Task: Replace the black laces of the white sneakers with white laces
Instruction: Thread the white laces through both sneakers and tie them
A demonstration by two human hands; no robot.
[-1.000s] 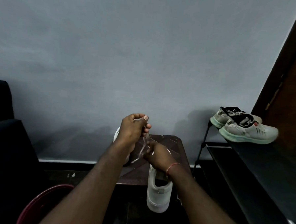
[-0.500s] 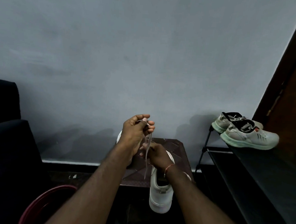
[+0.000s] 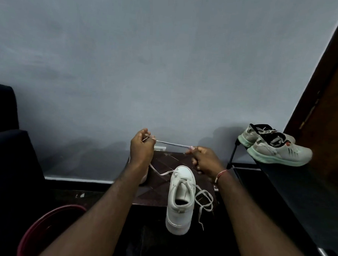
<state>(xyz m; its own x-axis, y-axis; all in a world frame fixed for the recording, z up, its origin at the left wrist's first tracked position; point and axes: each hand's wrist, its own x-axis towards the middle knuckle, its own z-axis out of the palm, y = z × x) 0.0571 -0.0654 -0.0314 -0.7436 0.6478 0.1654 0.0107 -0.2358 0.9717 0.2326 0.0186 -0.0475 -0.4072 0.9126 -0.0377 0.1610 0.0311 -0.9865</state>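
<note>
- So, how far along is the relacing?
- Partway, as I judge it. A small dark brown wooden table (image 3: 162,160) stands against a plain grey wall (image 3: 167,69). On it sits a white low-top sneaker (image 3: 181,197), heel toward the viewer and overhanging the near edge. No black lace shows anywhere, so removing it from this shoe looks done.
- And the hands?
- Both are raised over the table's far end. The left hand (image 3: 141,148) pinches a flat white shoelace (image 3: 173,144) between thumb and fingertips. The right hand (image 3: 205,161), with a thin red thread (image 3: 220,174) round its wrist, grips the lace further along with curled fingers. The lace runs taut and level between them.
- Is that lace in the shoe?
- Seemingly only near the toe, where one strand leads off toward the left hand. A loose white tail (image 3: 204,200) lies in loops just beside the shoe's right and spills over the table edge. The upper eyelets look unthreaded, so most of the lacing is left.
- The second sneaker?
- Only a pale sliver (image 3: 145,178) shows behind the left forearm, so I cannot tell how it is laced.
</note>
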